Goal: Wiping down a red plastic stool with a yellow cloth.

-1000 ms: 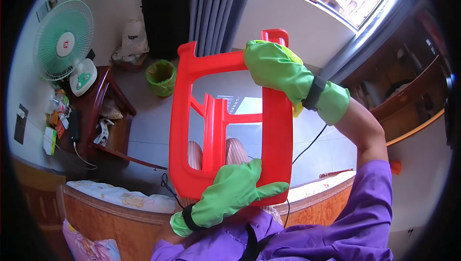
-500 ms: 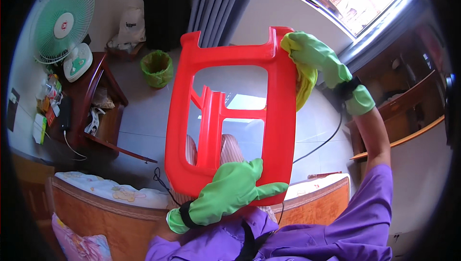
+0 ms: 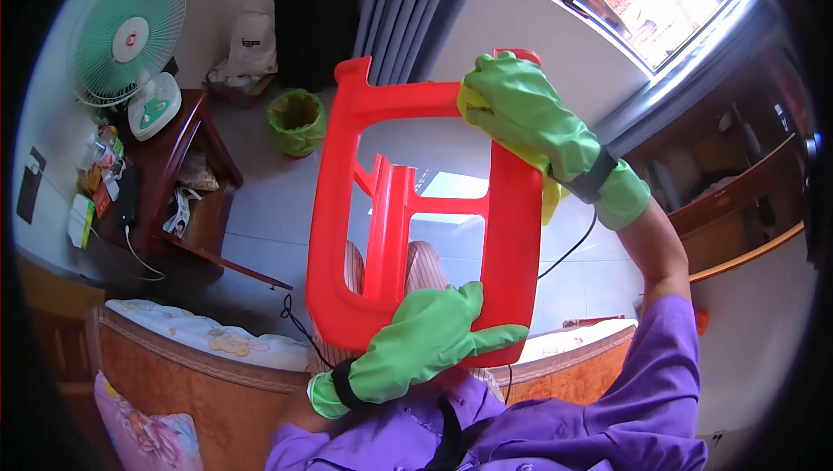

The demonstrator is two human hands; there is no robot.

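Observation:
A red plastic stool [image 3: 514, 263] is held up over my lap, its open frame facing me and another leg showing through the opening. My left hand [image 3: 421, 341], in a green rubber glove, grips its near edge, with thumb and index finger stretched along the red plastic. At the far right corner of the stool, my right hand [image 3: 529, 111], gloved in green too, presses a yellow cloth [image 3: 552, 198] against the frame. Most of the cloth is hidden beneath that hand; a fold hangs down along the stool's right side.
To the left, a green fan [image 3: 130, 37] stands on a dark red cabinet [image 3: 160, 172] with its lower door swung out. A lined waste bin [image 3: 296, 124] sits beyond it. An open wooden cabinet [image 3: 737, 202] is on the right. A thin black cable [image 3: 573, 250] hangs near the stool.
My right hand has moved left with the yellow cloth, from the outer side of the stool's far right corner onto its top. The left hand keeps its hold.

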